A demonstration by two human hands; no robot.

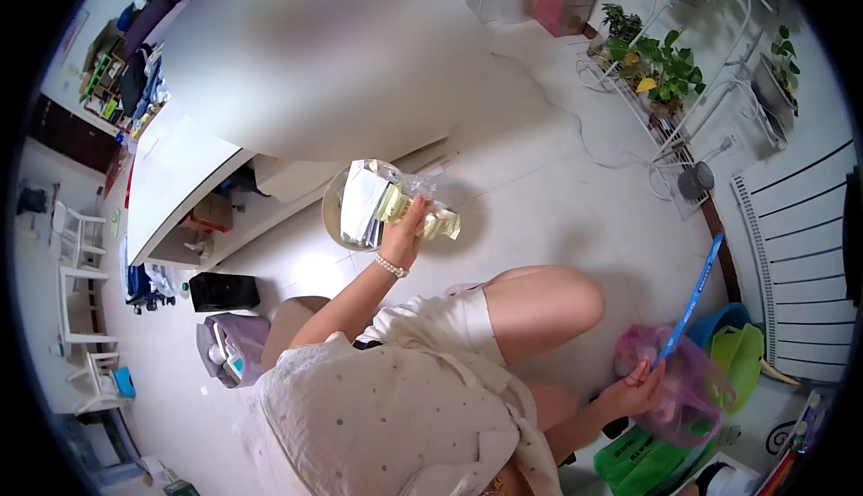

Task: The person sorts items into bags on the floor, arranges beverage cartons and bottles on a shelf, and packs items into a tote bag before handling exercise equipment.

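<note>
Fingers of the left hand (401, 239) grasp a crumpled yellow wrapper (442, 224) at the right of the bin (331, 216) (mid-length, presumably to keep it bunched), while the right hand (632, 392), well right of the bin, pinches a blue strip (690, 300) by one end, likely leaving its length free.

A home, from its potted plants (674, 83) and white chairs (83, 273).

From here I see a thin, crinkled plastic bag (697, 406) at four o'clock, creased shiny wrapper (440, 224), glossy floor (530, 199).
</note>
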